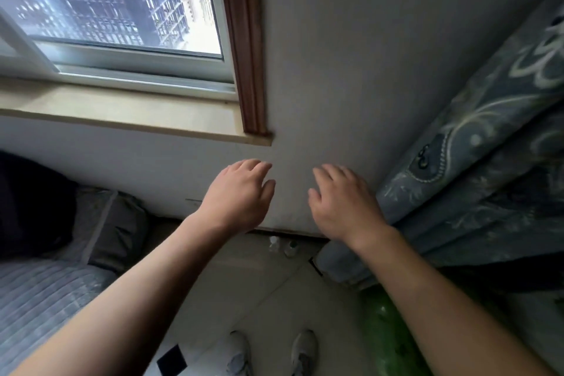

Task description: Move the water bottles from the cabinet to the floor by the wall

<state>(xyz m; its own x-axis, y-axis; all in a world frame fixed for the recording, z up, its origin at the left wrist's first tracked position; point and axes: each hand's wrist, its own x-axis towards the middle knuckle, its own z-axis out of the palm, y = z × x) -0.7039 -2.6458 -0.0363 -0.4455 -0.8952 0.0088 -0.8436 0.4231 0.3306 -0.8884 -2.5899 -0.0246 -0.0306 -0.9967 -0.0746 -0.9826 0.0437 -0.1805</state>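
Fingers [259, 165] on our left hand [241, 192] are loosely spread & curled a bit, holding nothing; same w/ our right hand [345, 204], fingers apart, palm down, empty. Both hands hang in the air in front of the wall [351, 70], near each other but not touching, forearms reaching in from the bottom corners.

Two water bottles [283, 244] stand upright on the floor [259, 284], right at the base of the wall, just beside each other, seen in the gap below & between our wrists. One looks to have a white cap, the other a greenish one, but they're small & blurry so we can't tell more.

Lower down we see our two light shoes [271, 351] on the pale tiles. Left: a bed [45, 299] w/ striped grey cover & a grey pillow [119, 223]. Right: a blue patterned curtain [488, 131] hanging down to the floor, w/ something green [384, 330] at its foot; can't make out what. Upper left: a window [122, 9] w/ pale sill [122, 113] & brown wood trim [247, 40].
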